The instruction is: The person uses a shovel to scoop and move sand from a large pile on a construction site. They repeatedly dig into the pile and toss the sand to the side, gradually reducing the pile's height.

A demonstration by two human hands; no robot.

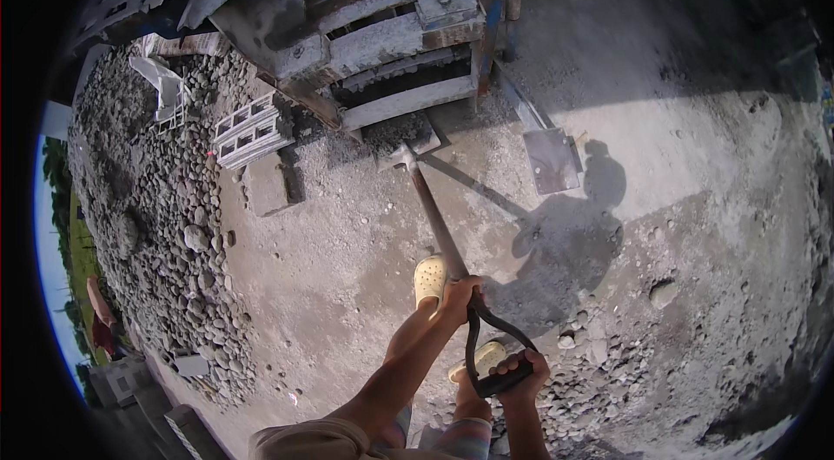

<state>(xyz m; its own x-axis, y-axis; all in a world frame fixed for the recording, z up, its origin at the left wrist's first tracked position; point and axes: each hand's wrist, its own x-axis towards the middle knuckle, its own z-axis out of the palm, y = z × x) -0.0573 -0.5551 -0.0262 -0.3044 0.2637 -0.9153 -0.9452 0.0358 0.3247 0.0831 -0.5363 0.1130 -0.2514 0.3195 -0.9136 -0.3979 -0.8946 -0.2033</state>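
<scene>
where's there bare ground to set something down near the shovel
Mostly bare ground: between the stone pile and the shovel shaft, and right of the flat metal plate. Crowded: around the hollow blocks; the foot of the machine, by the shovel blade; beside the right hand, among loose stones.

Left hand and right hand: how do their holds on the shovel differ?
The left hand grips the shaft; the right hand grips the black crossbar. The left hand is nearer the blade, the right hand farther from it. Both close on the shovel.
</scene>
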